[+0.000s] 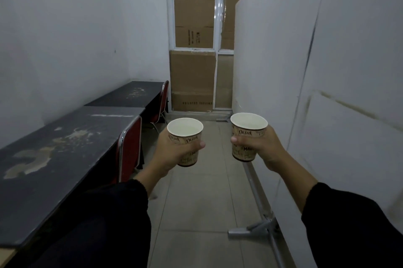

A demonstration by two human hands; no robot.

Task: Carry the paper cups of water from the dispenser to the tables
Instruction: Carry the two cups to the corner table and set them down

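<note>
I hold two printed paper cups upright over the tiled aisle, each with water in it. My left hand (172, 154) is wrapped around the left cup (185, 134), thumb across its front. My right hand (259, 148) grips the right cup (248, 130) the same way, a little higher. Both arms wear black sleeves. Two dark, stained tables stand end to end along the left wall: the near table (54, 158) beside my left arm and the far table (128, 93) beyond it. No dispenser is in view.
A red chair (129, 148) is pushed under the near table, another red chair (163, 97) under the far one. A white partition (305, 93) on metal feet (257, 228) lines the right side. Stacked cardboard boxes (193, 80) close the aisle's far end.
</note>
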